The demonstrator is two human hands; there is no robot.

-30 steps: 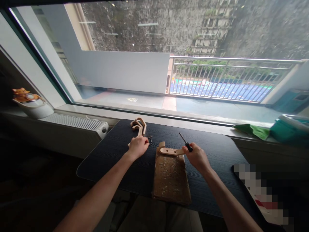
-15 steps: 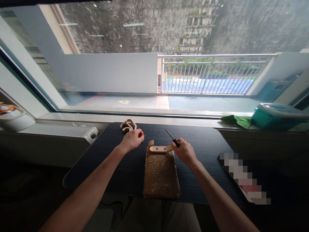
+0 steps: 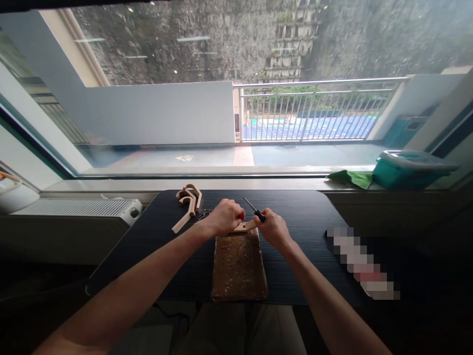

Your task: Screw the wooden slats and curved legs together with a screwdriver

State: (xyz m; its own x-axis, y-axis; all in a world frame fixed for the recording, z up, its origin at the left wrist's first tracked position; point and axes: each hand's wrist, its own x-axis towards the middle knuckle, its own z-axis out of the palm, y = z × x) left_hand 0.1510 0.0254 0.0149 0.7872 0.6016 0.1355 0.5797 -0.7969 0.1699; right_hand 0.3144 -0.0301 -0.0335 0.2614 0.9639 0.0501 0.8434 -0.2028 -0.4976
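A brown, worn block (image 3: pixel 239 266) lies on the black table. Across its far end rests a pale wooden hook piece (image 3: pixel 242 227) with holes, partly hidden by my left hand (image 3: pixel 226 217). That hand is closed in a pinch over the piece, on what looks like a small screw at one of the holes. My right hand (image 3: pixel 274 229) is closed around the black handle of a screwdriver (image 3: pixel 259 216), its shaft pointing up and away to the left. The fingers of this hand also touch the right end of the wooden piece.
More curved wooden pieces (image 3: pixel 190 202) lie at the table's back left, with several loose screws (image 3: pixel 205 214) beside them. A blurred-out object (image 3: pixel 360 261) lies by the right edge. On the sill stand a teal box (image 3: pixel 410 170) and a green cloth (image 3: pixel 350 178); a radiator (image 3: pixel 74 209) is left.
My left hand has moved right, from near the loose wooden pieces to over the piece on the block. The right hand still holds the screwdriver there. The view has shifted slightly.
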